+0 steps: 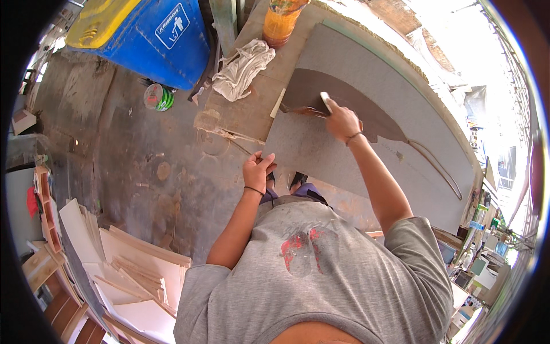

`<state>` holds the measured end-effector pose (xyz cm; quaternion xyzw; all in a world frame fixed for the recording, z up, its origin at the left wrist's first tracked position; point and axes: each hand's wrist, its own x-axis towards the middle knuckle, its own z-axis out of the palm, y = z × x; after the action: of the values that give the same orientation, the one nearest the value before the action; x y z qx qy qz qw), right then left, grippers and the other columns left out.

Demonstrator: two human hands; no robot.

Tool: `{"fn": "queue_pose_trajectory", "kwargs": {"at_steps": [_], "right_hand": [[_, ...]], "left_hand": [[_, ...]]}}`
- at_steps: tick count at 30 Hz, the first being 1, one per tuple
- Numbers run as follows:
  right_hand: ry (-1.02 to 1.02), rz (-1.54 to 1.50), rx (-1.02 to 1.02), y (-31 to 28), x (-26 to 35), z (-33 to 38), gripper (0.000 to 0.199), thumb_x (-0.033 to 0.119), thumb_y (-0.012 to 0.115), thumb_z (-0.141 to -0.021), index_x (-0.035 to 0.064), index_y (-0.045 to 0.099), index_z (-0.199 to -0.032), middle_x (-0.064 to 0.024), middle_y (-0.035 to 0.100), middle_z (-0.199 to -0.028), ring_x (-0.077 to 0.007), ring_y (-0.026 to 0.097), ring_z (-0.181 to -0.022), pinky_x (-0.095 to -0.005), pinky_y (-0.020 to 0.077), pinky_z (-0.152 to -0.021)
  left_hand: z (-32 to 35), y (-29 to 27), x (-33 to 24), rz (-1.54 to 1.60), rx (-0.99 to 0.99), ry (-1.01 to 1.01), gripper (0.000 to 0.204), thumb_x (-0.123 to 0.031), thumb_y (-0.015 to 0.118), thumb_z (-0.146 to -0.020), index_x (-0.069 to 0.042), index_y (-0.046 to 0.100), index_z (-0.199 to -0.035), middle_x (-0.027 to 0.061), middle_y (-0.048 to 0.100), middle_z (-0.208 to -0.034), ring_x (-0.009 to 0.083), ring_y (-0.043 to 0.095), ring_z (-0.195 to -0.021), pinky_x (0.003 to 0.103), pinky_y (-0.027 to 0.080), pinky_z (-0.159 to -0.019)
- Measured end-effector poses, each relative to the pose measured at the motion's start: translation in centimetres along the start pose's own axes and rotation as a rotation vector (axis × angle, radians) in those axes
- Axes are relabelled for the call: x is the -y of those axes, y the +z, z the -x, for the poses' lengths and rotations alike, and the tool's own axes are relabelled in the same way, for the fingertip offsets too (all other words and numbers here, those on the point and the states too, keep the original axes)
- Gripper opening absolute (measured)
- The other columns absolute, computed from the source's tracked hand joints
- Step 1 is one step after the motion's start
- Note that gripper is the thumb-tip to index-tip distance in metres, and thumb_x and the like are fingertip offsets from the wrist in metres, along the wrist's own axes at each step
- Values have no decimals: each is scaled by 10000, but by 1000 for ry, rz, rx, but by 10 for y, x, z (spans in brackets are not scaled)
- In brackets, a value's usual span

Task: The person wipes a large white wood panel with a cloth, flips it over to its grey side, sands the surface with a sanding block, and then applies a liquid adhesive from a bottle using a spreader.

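Note:
A large grey sheet (298, 137) lies on the work table, with a broad band of wet-looking brown glue (366, 109) curving across it. My right hand (342, 122) is closed on a spreader (325, 101), whose pale end sticks out past the fingers. It is over the glue, and a thick brown ridge lies just left of it. My left hand (259, 169) is at the sheet's near left corner, thumb and fingers pinched on the edge. A thin brown loop (438, 166), like a cord or strip, lies on the sheet's right part.
Left of the sheet, a crumpled white rag (243, 70) and an orange-brown container (282, 23) stand on the table. A blue bin with yellow lid (166, 46) and a small green-and-white tub (158, 98) are on the floor. Pale board offcuts (137, 269) lie lower left.

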<state>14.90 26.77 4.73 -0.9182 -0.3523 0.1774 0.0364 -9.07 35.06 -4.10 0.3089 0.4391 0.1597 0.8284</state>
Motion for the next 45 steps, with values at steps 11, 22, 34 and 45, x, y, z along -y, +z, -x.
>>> {"fn": "queue_pose_trajectory", "kwargs": {"at_steps": [11, 22, 34, 45], "right_hand": [[-623, -7, 95, 17, 99, 23, 425, 171, 519, -715, 129, 498, -1138, -174, 627, -785, -336, 619, -705, -433, 485, -623], [-351, 27, 14, 15, 28, 30, 428, 104, 487, -729, 98, 480, -1157, -202, 619, -820, -376, 597, -774, -442, 462, -732], [-594, 46, 284, 33, 112, 68, 478, 145, 535, -708, 81, 474, -1179, -203, 616, -765, -355, 606, -715, -445, 469, -633], [-716, -127, 290, -17, 121, 109, 480, 88, 531, -697, 91, 502, -1176, -188, 594, -962, -310, 607, -774, -390, 488, -632]], "left_hand": [[13, 2, 15, 276, 181, -20, 152, -146, 537, -841, -4, 562, -890, 109, 604, -908, 218, 596, -851, 357, 479, -822], [5, -39, 50, 770, 241, -219, 439, -370, 380, -893, 26, 549, -982, 188, 579, -1020, 325, 512, -1042, 458, 358, -973], [-22, -53, 76, 974, 597, -288, 446, -382, 276, -920, -32, 529, -1033, 134, 580, -1072, 293, 480, -1096, 469, 335, -968], [-31, -57, 66, 816, 648, -333, 487, -465, 293, -899, -77, 511, -1097, 111, 548, -1124, 261, 473, -1074, 415, 355, -914]]}}
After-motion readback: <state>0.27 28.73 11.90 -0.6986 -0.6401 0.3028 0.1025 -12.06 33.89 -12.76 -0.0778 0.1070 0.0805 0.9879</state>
